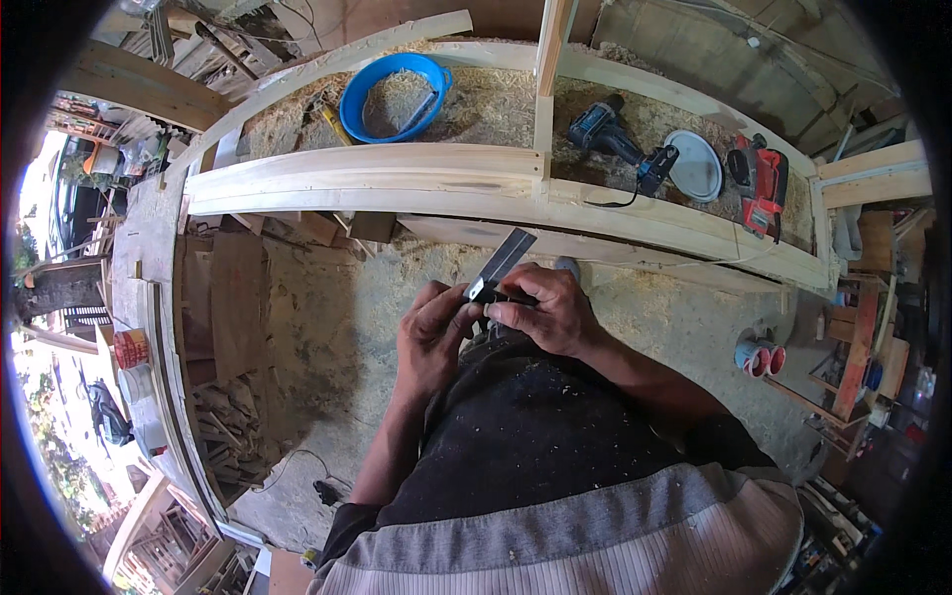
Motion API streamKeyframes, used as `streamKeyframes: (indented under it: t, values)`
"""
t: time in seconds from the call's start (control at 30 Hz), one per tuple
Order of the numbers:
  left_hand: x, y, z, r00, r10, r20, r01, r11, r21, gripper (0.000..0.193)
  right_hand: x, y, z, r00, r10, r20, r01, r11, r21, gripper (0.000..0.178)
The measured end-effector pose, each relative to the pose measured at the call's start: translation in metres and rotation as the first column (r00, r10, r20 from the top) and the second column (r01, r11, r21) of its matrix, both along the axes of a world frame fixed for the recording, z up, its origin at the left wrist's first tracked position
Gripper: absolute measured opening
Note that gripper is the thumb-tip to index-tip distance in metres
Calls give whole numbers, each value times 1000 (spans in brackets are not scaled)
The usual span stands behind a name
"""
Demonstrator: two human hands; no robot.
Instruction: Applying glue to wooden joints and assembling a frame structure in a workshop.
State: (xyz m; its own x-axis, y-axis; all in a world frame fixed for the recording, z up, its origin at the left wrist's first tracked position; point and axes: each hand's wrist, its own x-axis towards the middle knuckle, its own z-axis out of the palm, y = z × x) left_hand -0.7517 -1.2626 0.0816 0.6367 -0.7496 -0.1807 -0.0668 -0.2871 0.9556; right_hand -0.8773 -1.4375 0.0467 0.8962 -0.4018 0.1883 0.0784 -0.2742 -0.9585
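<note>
In front of my body I hold what looks like a combination square [504, 257], with its flat grey metal blade slanting up and to the right. A line runs along the blade. My left hand [432, 332] is closed on the dark head of the square at the blade's lower end. From the other side, my right hand [551, 310] pinches the same head, thumb and fingers together. The fingers cover most of the head, so its exact shape is hidden.
Ahead lies a long wooden frame [367, 171] strewn with sawdust. Within it are a blue basin [349, 109], a cordless drill [603, 129], a round white lid [697, 167] and a red power tool [759, 183]. Offcuts [233, 426] are piled at left; paint cans [760, 358] stand at right.
</note>
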Motion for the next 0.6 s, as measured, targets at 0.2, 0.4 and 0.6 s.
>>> streamKeyframes:
  t: [0.2, 0.4, 0.6]
  values:
    - [-5, -23, -10, 999, 23, -38, -22, 999, 38, 27, -4, -20, -7, 977, 30, -209, 4, 987, 162, 43]
    - [-15, -79, -5, 997, -24, -75, 28, 998, 51, 25, -17, -70, 1, 990, -31, -138, 22, 998, -64, 44]
    - [-45, -150, 15, 992, -119, 51, 117, 992, 37, 25, -55, -133, 16, 994, -81, -76, 84, 996, 38, 38]
